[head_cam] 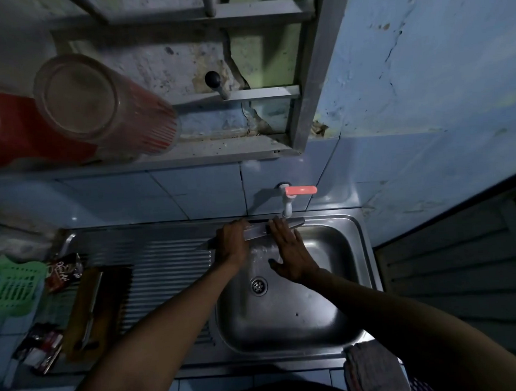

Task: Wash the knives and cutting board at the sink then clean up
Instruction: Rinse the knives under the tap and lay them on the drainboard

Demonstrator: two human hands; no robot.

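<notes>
The left hand is curled tight around the handle of a knife, holding it flat across the back of the sink, right under the tap. The right hand is spread out with straight fingers lying on the blade. This looks like the rubbing step. To do it well, wipe along the flat side, away from the sharp edge, and go slowly (wet knives slip). I cannot tell if water is running. The cutting board waits on the ridged drain part at the left, with another knife lying on it, so both look not yet washed. A cloth hangs at the front edge.
</notes>
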